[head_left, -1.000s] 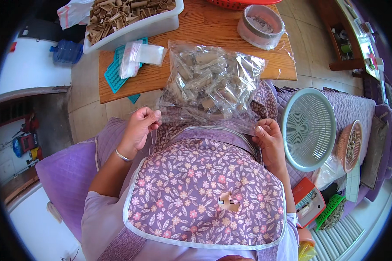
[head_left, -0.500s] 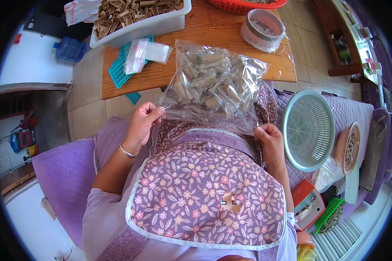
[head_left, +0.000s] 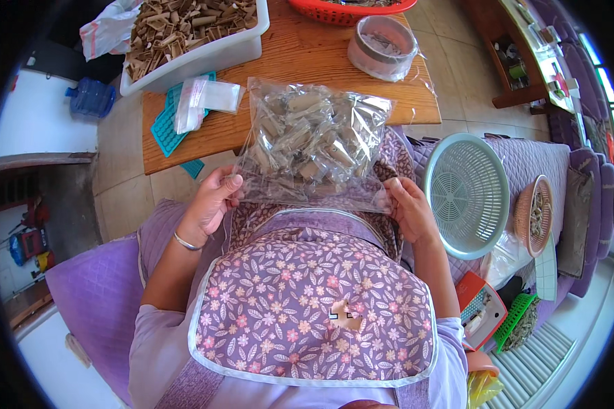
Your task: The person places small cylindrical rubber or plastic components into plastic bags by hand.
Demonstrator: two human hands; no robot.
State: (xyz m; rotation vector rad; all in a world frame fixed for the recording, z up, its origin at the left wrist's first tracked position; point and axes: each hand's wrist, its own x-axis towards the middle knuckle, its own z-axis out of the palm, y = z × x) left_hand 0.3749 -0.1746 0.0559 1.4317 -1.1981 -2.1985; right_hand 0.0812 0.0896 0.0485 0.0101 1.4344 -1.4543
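Observation:
Between my hands is a large clear plastic bag [head_left: 314, 136] full of small brownish, tube-like pieces, each seemingly in its own clear wrap. Its filled part leans on the near edge of the wooden table [head_left: 307, 51], and its flat end lies toward my lap. My left hand [head_left: 215, 196] pinches the bag's near left corner between thumb and fingers. At the near right corner, my right hand [head_left: 409, 204] grips the plastic the same way. The fingertips behind the plastic are partly hidden.
A white bin [head_left: 205, 65] of brown cardboard-like pieces, small clear bags [head_left: 218, 95] on teal trays [head_left: 164, 133], a round tub [head_left: 382, 51] and a red basket [head_left: 351, 10] stand on the table. At right, a pale green basket [head_left: 467, 194] and a peach basket [head_left: 533, 215] rest on the quilted seat.
The bag's near end now stretches flatter and straighter between my hands. My right hand has come up slightly. The whole view has shifted a little, moving the surroundings leftward.

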